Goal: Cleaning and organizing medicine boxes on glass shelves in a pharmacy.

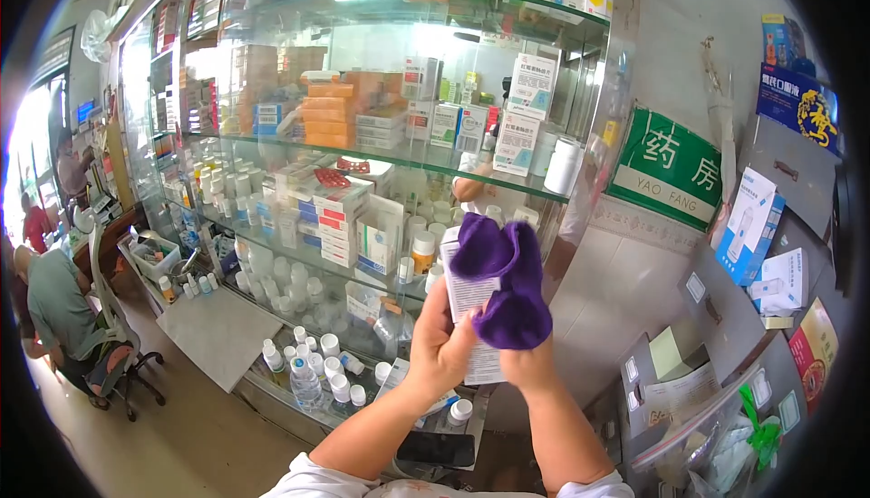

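In front of the glass cabinet (408, 178), my left hand (437, 342) holds a white medicine carton (470, 297) upright, its thumb across the printed face. My right hand (527, 363) grips a bunched purple cloth (520, 274). The cloth lies over the upper right part of the carton and hides much of it. It also covers most of my right fingers. Medicine boxes, such as a stack of orange ones (329, 115), and white bottles (563, 165) stand on the glass shelves ahead.
Below my hands, the counter bears small white bottles (339, 386), a clear plastic bottle (305, 384) and a black phone (435, 449). Grey drawers (727, 308) and a tied plastic bag (720, 437) stand at right. A seated person (61, 308) and an office chair (112, 321) are at left.
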A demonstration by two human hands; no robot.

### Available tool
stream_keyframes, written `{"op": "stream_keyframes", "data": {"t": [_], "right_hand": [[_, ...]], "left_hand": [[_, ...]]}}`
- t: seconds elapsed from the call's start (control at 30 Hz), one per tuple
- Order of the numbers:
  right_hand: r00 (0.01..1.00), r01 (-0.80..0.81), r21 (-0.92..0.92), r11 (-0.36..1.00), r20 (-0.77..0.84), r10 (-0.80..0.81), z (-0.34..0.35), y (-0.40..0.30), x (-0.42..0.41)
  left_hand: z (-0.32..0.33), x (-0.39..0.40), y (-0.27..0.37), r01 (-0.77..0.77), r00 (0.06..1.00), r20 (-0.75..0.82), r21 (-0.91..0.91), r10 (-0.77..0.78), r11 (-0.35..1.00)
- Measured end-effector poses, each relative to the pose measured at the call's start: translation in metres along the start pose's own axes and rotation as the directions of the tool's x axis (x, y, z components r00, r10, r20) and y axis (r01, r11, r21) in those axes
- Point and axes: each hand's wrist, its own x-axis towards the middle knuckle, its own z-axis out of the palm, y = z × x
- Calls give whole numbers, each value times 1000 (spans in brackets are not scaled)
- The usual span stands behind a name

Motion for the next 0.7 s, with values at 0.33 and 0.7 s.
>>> {"op": "stream_keyframes", "data": {"t": [0.33, 0.7], "right_hand": [[976, 181, -86, 980, 136, -169, 6, -33, 7], [780, -466, 807, 362, 182, 599, 45, -6, -30]], "left_hand": [[-65, -32, 43, 157, 919, 257, 454, -298, 877], [-64, -62, 48, -14, 992, -121, 266, 48, 964]]}}
